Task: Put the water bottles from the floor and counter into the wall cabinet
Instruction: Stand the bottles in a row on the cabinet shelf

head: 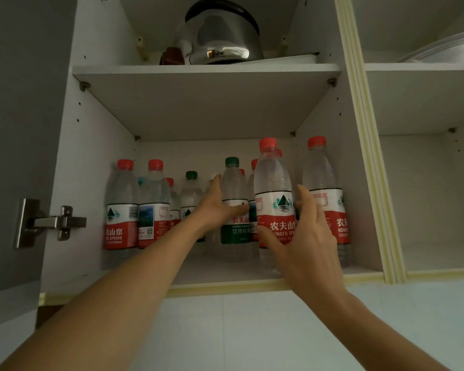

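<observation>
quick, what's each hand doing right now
Left hand: holding the green-capped bottle.
Right hand: holding the red-capped bottle.

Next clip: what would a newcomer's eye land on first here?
Two bare arms reaching up into the wall cabinet. The right hand has its grip on a red-capped bottle at the front of the lower shelf; the left hand holds a green-capped bottle behind. Above, a shiny kettle sits on the upper shelf.

Behind the front row, several back-row bottles (pixel 173 199) show only caps and shoulders. The left hand (pixel 216 207) covers part of the green-capped bottle (pixel 234 204). The kettle (pixel 220 33) is cut off by the top edge.
</observation>
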A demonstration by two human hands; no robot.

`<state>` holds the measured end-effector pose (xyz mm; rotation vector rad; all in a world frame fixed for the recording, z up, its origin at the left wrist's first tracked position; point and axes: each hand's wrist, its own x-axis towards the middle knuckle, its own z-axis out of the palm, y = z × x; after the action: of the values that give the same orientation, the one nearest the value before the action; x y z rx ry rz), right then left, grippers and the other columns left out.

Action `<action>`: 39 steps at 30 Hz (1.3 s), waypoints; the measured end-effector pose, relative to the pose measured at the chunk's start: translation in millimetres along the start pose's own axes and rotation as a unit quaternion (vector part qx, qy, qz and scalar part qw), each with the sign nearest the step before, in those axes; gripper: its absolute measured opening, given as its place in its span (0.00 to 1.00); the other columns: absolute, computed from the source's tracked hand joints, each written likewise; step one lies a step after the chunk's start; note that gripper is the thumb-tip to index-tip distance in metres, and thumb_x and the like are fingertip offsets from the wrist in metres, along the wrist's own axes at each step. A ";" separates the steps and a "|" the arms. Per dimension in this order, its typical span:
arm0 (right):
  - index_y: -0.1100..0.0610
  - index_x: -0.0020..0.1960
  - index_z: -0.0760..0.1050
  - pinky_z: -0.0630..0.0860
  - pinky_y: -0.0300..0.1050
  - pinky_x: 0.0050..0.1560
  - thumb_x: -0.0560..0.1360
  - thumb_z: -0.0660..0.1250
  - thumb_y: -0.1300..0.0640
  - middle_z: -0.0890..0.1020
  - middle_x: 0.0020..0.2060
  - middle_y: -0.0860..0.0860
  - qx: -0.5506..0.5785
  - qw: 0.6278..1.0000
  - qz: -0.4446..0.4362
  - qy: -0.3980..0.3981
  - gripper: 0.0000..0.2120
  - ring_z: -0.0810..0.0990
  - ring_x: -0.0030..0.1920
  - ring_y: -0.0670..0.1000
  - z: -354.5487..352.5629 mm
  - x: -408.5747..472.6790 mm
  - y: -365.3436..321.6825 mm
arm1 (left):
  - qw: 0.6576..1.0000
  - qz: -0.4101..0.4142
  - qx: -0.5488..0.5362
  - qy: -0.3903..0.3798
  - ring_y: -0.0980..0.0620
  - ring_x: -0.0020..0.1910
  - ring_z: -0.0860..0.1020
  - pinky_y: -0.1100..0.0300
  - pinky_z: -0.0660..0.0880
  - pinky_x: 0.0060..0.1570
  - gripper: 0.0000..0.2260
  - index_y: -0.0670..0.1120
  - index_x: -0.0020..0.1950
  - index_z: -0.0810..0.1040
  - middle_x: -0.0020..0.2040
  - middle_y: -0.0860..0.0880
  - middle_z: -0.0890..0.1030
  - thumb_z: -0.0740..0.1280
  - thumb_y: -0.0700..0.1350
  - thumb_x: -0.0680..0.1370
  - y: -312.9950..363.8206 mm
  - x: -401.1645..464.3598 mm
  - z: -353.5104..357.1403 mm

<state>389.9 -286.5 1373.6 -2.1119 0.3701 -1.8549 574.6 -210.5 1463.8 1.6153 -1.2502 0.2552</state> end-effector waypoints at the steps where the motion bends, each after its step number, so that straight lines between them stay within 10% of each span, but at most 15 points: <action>1: 0.43 0.78 0.49 0.78 0.58 0.61 0.72 0.73 0.40 0.71 0.71 0.49 0.003 1.000 0.006 -0.010 0.44 0.76 0.66 0.54 -0.4 0.2 0.2 | 1.000 0.004 0.018 0.002 0.57 0.58 0.78 0.66 0.79 0.43 0.40 0.61 0.72 0.56 0.68 0.54 0.74 0.79 0.48 0.71 1.5 -0.9 -2.1; 4: 0.43 0.79 0.50 0.77 0.57 0.61 0.73 0.73 0.40 0.73 0.69 0.48 0.002 1.000 0.009 -0.022 0.44 0.76 0.65 0.53 -1.4 0.2 -0.6 | 0.996 -0.003 0.092 0.002 0.46 0.68 0.75 0.49 0.78 0.61 0.60 0.62 0.79 0.32 0.77 0.48 0.66 0.80 0.49 0.71 10.7 -6.0 -9.7; 6: 0.43 0.79 0.51 0.77 0.54 0.61 0.73 0.73 0.40 0.74 0.68 0.47 0.004 1.000 0.008 -0.028 0.43 0.76 0.64 0.51 -1.9 0.0 -1.2 | 0.989 -0.006 0.147 0.002 0.46 0.62 0.79 0.51 0.80 0.56 0.62 0.66 0.75 0.26 0.77 0.44 0.66 0.80 0.51 0.70 17.1 -9.8 -16.0; 11: 0.44 0.78 0.55 0.79 0.53 0.60 0.74 0.72 0.40 0.74 0.67 0.47 0.011 0.999 0.014 -0.044 0.40 0.76 0.63 0.50 -2.5 0.4 -2.9 | 0.966 -0.007 0.258 0.009 0.38 0.75 0.65 0.39 0.70 0.69 0.59 0.72 0.76 0.34 0.80 0.40 0.53 0.80 0.56 0.68 30.9 -20.6 -37.2; 26: 0.44 0.78 0.54 0.80 0.57 0.60 0.74 0.70 0.38 0.74 0.67 0.48 0.011 0.998 0.011 -0.062 0.39 0.77 0.63 0.51 -3.4 -1.1 -5.5 | 0.918 -0.007 0.396 0.034 0.39 0.77 0.58 0.38 0.64 0.72 0.45 0.57 0.82 0.53 0.79 0.41 0.58 0.76 0.57 0.72 28.6 -13.6 -66.9; 39: 0.44 0.78 0.54 0.80 0.56 0.60 0.74 0.69 0.38 0.74 0.67 0.47 0.012 0.998 0.011 -0.067 0.39 0.77 0.63 0.51 -3.8 -0.6 -4.8 | 0.847 0.013 0.528 0.058 0.40 0.79 0.53 0.42 0.41 0.76 0.45 0.55 0.83 0.48 0.79 0.38 0.60 0.68 0.67 0.74 4.4 -6.9 -90.8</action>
<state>386.0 -282.1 1375.3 -2.1925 0.3369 -1.6870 603.8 -133.1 1502.2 2.4354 -1.0685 1.2081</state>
